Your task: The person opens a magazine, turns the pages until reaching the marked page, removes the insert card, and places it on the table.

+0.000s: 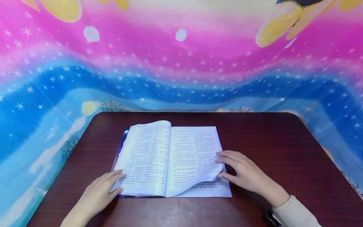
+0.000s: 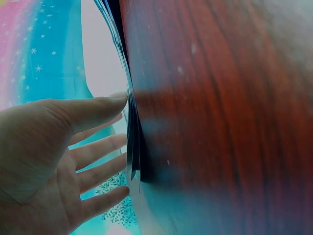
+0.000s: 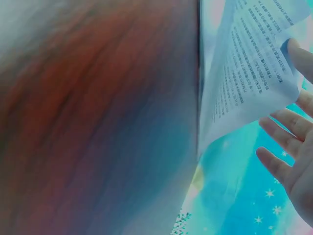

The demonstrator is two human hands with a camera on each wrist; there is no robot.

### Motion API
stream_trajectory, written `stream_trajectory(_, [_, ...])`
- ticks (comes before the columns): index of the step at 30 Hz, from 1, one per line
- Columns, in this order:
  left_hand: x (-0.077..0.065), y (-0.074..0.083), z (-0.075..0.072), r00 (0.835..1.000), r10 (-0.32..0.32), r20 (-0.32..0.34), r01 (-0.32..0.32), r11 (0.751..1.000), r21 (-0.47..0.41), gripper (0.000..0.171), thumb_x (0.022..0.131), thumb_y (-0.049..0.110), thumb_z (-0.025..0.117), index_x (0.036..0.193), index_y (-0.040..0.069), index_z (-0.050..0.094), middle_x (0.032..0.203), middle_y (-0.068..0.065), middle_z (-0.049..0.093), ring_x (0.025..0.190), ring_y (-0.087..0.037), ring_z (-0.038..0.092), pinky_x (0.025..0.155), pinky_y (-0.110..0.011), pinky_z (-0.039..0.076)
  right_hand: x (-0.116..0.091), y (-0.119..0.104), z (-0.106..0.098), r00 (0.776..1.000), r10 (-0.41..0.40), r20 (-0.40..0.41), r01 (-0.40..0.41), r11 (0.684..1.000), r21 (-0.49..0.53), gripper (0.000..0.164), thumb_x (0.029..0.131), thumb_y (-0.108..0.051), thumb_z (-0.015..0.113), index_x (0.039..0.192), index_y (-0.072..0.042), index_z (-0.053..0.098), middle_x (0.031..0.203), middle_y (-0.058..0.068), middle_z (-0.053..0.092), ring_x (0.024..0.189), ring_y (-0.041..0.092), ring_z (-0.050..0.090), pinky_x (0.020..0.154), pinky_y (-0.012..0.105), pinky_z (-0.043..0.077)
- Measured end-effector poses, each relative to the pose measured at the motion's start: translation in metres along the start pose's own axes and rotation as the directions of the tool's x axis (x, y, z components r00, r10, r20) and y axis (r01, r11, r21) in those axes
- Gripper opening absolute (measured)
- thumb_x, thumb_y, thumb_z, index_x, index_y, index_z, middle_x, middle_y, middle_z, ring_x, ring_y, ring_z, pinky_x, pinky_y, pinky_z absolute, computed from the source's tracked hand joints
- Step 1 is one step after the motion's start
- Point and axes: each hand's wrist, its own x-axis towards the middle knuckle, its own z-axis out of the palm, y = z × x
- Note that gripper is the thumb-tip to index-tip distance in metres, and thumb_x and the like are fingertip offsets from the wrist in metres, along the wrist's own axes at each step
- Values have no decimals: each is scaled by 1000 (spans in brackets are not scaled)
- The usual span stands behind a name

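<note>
Snowflake-patterned cloth (image 1: 181, 72), pink above and blue below, hung as a backdrop behind the work, perhaps to screen off the room. Before it stood a dark reddish-brown table (image 1: 263, 135), its sheen catching light near the front edge. On it, left of centre and close to the person, lay an open book (image 1: 141, 157), apparently set there so that both hands could reach its outer edges. Its left leaves bulged toward the spine, with a strip of blue cover showing beyond them. On the right side, the top page (image 1: 187, 154) curled up at its lower outer corner, baring print beneath. The right hand (image 1: 244, 170) pinched that page by its outer edge between thumb and fingers, likely to part a single sheet from the rest. The left hand (image 1: 100, 189) had its fingers spread and fairly straight, touching the left leaves at their lower outer edge, probably to steady them. A pale sleeve (image 1: 296, 212) covered the right forearm, with a small dark band (image 1: 271, 218) at the wrist.
</note>
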Motion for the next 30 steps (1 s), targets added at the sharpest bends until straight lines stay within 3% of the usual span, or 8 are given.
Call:
stream_trajectory(4, [-1, 1, -1, 1000, 6, -17, -5, 1000, 3, 46, 80, 25, 83, 122, 10, 70, 131, -15, 62, 120, -39, 57, 95, -62, 45, 4, -1, -1, 998, -23, -52, 24, 999, 22, 39, 78, -32, 85, 111, -16, 71, 129, 1, 62, 124, 23, 54, 103, 45, 41])
stream_trajectory(8, [-1, 4, -4, 997, 31, -77, -32, 999, -10, 41, 82, 21, 81, 121, 11, 70, 127, -11, 65, 117, -35, 60, 94, -58, 47, 10, -4, -2, 995, -32, -94, 38, 998, 55, 36, 79, -35, 84, 108, -18, 70, 124, -2, 63, 125, 21, 53, 105, 41, 38])
stream_trajectory(17, [7, 24, -9, 977, 89, -195, -87, 996, 17, 34, 85, 18, 79, 118, 14, 72, 120, -5, 69, 112, -29, 63, 93, -54, 50, 20, -14, -7, 987, -38, -159, 53, 995, 89, 37, 81, -39, 82, 109, -20, 68, 118, -6, 65, 126, 21, 51, 108, 39, 35])
stream_trajectory(27, [18, 52, -12, 934, 175, -311, -180, 984, 11, 31, 85, 16, 79, 114, 19, 73, 114, 2, 71, 107, -20, 66, 91, -47, 52, 33, -25, -15, 977, -59, -205, 75, 995, 71, 36, 82, -46, 79, 106, -21, 68, 115, -7, 65, 124, 20, 52, 109, 38, 35])
stream_trajectory(30, [23, 64, -14, 914, 217, -343, -233, 972, -6, 30, 85, 17, 79, 114, 20, 72, 113, 5, 70, 106, -17, 66, 91, -43, 53, 38, -29, -17, 972, -80, -223, 98, 992, 74, 36, 84, -50, 76, 104, -20, 68, 114, -6, 65, 124, 20, 52, 109, 38, 35])
